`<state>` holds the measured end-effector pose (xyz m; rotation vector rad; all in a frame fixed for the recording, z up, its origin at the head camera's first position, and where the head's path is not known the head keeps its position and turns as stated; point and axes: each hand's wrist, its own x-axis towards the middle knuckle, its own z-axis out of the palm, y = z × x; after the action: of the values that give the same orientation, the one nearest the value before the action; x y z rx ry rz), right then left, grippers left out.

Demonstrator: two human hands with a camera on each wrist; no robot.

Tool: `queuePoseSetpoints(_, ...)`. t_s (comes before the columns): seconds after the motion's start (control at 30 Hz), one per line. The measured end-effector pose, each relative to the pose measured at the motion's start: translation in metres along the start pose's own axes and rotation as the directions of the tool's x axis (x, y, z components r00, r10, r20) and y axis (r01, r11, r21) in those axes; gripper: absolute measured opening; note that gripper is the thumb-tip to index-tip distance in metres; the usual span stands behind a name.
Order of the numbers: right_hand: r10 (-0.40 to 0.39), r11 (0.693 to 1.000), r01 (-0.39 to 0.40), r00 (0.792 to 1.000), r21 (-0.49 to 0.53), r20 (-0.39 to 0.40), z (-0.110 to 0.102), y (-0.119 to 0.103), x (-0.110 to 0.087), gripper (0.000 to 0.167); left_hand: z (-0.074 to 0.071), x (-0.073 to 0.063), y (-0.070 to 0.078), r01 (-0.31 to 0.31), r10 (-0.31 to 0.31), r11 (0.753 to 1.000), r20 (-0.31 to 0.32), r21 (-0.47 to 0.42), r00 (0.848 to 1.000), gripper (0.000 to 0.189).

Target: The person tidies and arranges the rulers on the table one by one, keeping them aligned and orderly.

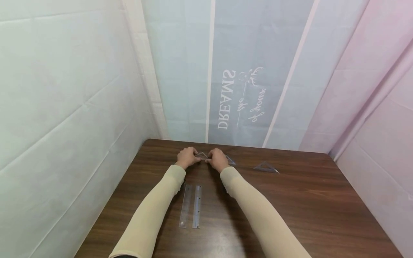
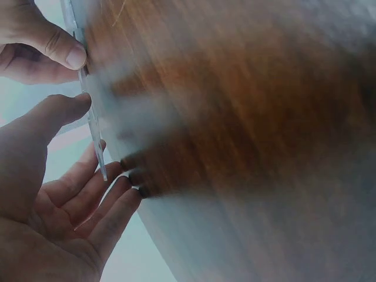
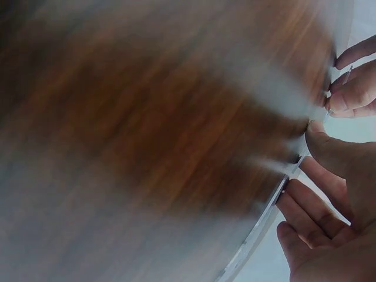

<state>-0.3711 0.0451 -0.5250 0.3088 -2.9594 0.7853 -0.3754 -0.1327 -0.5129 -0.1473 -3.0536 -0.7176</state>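
A clear plastic set square (image 1: 202, 155) lies between both hands near the table's far edge. My left hand (image 1: 187, 157) pinches its left end, thumb on the near side and fingers behind. On its right end my right hand (image 1: 218, 159) grips with thumb and fingers. From the left wrist view, the set square (image 2: 95, 132) appears edge-on, with the left thumb (image 2: 76, 106) against it and the other fingers spread beyond. The right wrist view has the right thumb (image 3: 317, 132) at the piece. Partly hidden behind the right hand is a second set square (image 1: 231, 160).
Farther right lies another clear set square (image 1: 266, 167). Two transparent rulers, a left one (image 1: 185, 208) and a right one (image 1: 197, 208), lie side by side between the forearms. Fabric walls (image 1: 180, 71) rise behind and beside the brown wooden table (image 1: 290, 208).
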Motion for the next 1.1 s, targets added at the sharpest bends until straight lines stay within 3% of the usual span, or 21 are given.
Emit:
queuePoseSetpoints(0.23,0.009,1.000,-0.010,0.999,0.016,0.041,-0.004,-0.001,-0.001,0.020,-0.002,-0.008,0.001,-0.011,0.011,0.999,0.004,-0.038,1.000,0.035)
queuePoseSetpoints(0.43,-0.002,0.999,-0.001,0.998,0.050,0.063,-0.014,-0.004,-0.005,0.020,-0.004,-0.009,0.002,-0.020,0.021,0.991,0.006,-0.129,1.000,0.032)
queuePoseSetpoints(0.7,-0.022,0.995,0.019,0.999,0.095,0.033,-0.024,-0.002,-0.011,0.022,-0.001,-0.015,0.003,-0.070,0.061,0.982,-0.060,-0.176,0.996,0.036)
queuePoseSetpoints(1.1,-0.087,0.990,0.088,0.996,0.108,-0.013,-0.042,0.007,-0.038,0.025,-0.006,-0.042,0.018,-0.185,0.169,0.980,-0.176,-0.075,0.970,0.038)
